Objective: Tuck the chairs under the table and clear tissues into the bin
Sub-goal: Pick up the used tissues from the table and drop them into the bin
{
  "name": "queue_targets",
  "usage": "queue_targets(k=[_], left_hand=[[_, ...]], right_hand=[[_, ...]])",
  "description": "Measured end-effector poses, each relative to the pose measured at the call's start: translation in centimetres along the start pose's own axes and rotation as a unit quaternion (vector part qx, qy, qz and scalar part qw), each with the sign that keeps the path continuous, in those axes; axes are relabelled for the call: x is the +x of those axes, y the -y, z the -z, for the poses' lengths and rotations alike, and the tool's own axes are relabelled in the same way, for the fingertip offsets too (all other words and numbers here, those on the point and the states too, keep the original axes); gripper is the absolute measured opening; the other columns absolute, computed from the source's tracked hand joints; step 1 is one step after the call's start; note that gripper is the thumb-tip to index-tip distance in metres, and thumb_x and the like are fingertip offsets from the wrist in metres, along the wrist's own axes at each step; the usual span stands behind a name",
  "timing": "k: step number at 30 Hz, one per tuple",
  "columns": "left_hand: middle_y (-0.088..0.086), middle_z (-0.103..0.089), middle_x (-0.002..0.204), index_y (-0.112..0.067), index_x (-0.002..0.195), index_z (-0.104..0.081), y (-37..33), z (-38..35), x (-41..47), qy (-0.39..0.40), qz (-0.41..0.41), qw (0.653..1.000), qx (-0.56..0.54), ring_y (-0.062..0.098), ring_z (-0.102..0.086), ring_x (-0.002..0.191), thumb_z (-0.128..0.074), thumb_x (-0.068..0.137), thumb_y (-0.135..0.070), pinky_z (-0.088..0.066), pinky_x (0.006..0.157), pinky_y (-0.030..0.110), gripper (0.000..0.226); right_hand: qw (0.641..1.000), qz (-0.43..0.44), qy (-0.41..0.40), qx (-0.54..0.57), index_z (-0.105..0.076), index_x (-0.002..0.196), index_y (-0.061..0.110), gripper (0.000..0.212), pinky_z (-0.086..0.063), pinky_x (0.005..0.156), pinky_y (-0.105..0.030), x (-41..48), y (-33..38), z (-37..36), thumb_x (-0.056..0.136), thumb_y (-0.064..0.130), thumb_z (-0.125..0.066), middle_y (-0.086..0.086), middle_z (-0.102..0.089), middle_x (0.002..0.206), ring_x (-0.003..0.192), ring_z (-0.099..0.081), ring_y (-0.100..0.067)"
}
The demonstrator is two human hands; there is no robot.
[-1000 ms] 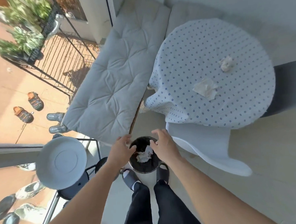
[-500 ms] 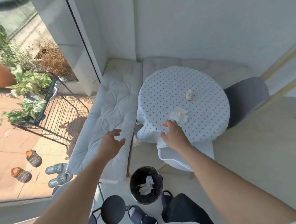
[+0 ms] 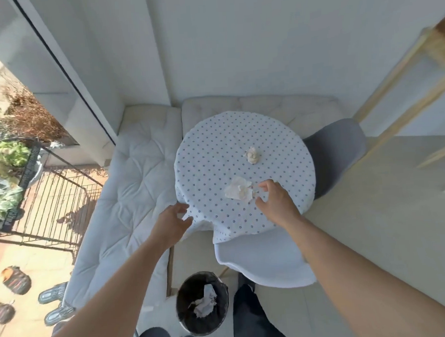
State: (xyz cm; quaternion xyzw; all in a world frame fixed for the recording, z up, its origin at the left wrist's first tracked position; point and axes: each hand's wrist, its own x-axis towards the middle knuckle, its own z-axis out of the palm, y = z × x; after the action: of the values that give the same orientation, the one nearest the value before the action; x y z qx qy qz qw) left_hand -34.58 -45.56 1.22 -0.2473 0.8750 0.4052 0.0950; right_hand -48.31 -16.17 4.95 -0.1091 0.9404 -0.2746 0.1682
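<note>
1. Standing closest to the camera, on the floor by the person's legs, the black bin [image 3: 202, 304] holds one crumpled tissue in the bin [image 3: 205, 300], so part of the clearing looks done.
2. Beyond the bin, the white chair [image 3: 265, 259] sits with its seat partly under the hanging cloth edge; I judge it tucked, or nearly so, though its legs are hidden.
3. To the left, the left hand [image 3: 170, 224] hovers at the near edge of the tablecloth, fingers spread apart and holding nothing; whether it touches the cloth I cannot tell.
4. Over the table's near right side, the right hand [image 3: 277, 204] is cupped with thumb and fingers apart, empty, just beside the flat tissue [image 3: 239, 189]. Its fingertips seem at or just short of the tissue's right edge, with no closed pinch on it.
5. The flat tissue lies loose on the round table [image 3: 289, 190], which is covered by a dotted tablecloth [image 3: 210, 153].
6. Farther back, the balled tissue [image 3: 251, 155] rests near the table's middle, well apart from both hands.
7. At the far right, the grey chair [image 3: 336, 152] is pushed up against the table, its seat apparently under the rim.
8. My reading: the chairs seem largely handled and one tissue is binned, while two tissues are left on the table. The flat one looks like the next pick, then the balled one.
</note>
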Motion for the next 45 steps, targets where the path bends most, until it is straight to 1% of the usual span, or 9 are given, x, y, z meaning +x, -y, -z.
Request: queue_targets(k=[3,9,14,21,26,31,34,38,45], left_hand=[[-0.005,-0.069,0.125,-0.023,0.136,-0.065,-1.7,-2.3,2.9,0.013,0.004,1.0,0.005,0.012,-0.065,0.1,-0.074,0.093,-0.03,-0.051,0.091,0.027,0.045],[-0.005,-0.068,0.125,-0.026,0.135,-0.064,-4.1,-7.5,9.5,0.051,0.035,0.998,-0.001,0.016,-0.072,0.098,-0.075,0.093,-0.031,-0.059,0.088,0.036,0.044],[-0.007,-0.065,0.124,-0.029,0.139,-0.06,-5.1,-11.8,14.5,0.055,0.085,0.995,-0.013,0.016,-0.068,0.102,-0.073,0.093,-0.035,-0.054,0.08,0.029,0.048],[-0.007,-0.067,0.125,-0.027,0.144,-0.055,-4.7,-16.6,19.7,0.042,0.157,0.987,-0.016,0.013,-0.073,0.095,-0.074,0.091,-0.046,-0.061,0.084,0.039,0.059],[-0.006,-0.067,0.113,-0.027,0.133,-0.059,-4.7,-18.7,22.1,0.019,0.198,0.979,-0.048,0.009,-0.071,0.086,-0.085,0.082,-0.047,-0.06,0.067,0.033,0.06],[-0.002,-0.066,0.102,-0.025,0.107,-0.068,-4.3,-20.6,23.5,0.012,0.189,0.982,-0.016,0.012,-0.068,0.086,-0.085,0.084,-0.034,-0.055,0.07,0.028,0.03],[0.0,-0.067,0.102,-0.02,0.101,-0.073,-4.0,-21.1,23.4,0.022,0.185,0.982,0.004,0.011,-0.069,0.085,-0.079,0.09,-0.031,-0.06,0.072,0.028,0.017],[-0.005,-0.066,0.1,-0.02,0.102,-0.072,-3.7,-20.9,22.4,0.029,0.191,0.981,-0.003,0.007,-0.065,0.082,-0.076,0.092,-0.032,-0.044,0.06,0.015,0.016],[-0.011,-0.074,0.098,-0.022,0.096,-0.069,-1.8,-18.4,18.0,0.018,0.232,0.97,-0.065,0.006,-0.071,0.081,-0.072,0.094,-0.03,-0.047,0.059,0.02,0.009]], right_hand=[[1.0,-0.019,0.004,0.001,-0.049,0.14,0.022,0.045,-0.05,0.083,-0.032,3.3,-2.1,1.2,0.098,0.032,-0.064,0.0,-0.053,0.14,0.106,-0.056,-0.015],[0.999,-0.039,0.038,-0.001,-0.046,0.141,0.026,0.048,-0.059,0.082,-0.04,11.4,-6.4,1.5,0.097,0.036,-0.063,0.002,-0.05,0.142,0.097,-0.056,-0.012],[0.997,-0.029,0.072,-0.006,-0.046,0.142,0.022,0.049,-0.056,0.082,-0.039,18.9,-9.3,0.4,0.098,0.035,-0.064,-0.003,-0.051,0.14,0.093,-0.057,-0.016],[0.995,-0.018,0.101,0.0,-0.044,0.143,0.028,0.051,-0.054,0.077,-0.038,26.7,-11.7,-1.9,0.097,0.037,-0.065,-0.006,-0.045,0.142,0.084,-0.066,-0.019],[0.991,-0.021,0.129,0.004,-0.033,0.154,0.029,0.068,-0.048,0.07,-0.034,31.1,-13.0,-4.0,0.095,0.042,-0.066,-0.012,-0.042,0.142,0.086,-0.063,-0.021],[0.989,0.006,0.148,0.004,-0.027,0.16,0.034,0.078,-0.055,0.081,-0.034,34.0,-14.3,-6.3,0.095,0.036,-0.07,-0.01,-0.033,0.147,0.091,-0.065,-0.021],[0.991,0.026,0.127,0.014,-0.039,0.156,0.03,0.071,-0.051,0.089,-0.028,35.0,-14.4,-7.6,0.094,0.026,-0.073,-0.01,-0.032,0.144,0.093,-0.058,-0.019],[0.995,0.012,0.09,0.05,-0.059,0.136,0.025,0.048,-0.054,0.085,-0.031,35.3,-14.1,-8.2,0.092,0.013,-0.073,-0.012,-0.043,0.133,0.088,-0.059,-0.019],[0.993,-0.019,0.103,0.045,-0.061,0.118,0.024,0.032,-0.045,0.073,-0.028,32.2,-14.2,-8.5,0.089,0.022,-0.077,-0.011,-0.06,0.118,0.098,-0.061,-0.025]])
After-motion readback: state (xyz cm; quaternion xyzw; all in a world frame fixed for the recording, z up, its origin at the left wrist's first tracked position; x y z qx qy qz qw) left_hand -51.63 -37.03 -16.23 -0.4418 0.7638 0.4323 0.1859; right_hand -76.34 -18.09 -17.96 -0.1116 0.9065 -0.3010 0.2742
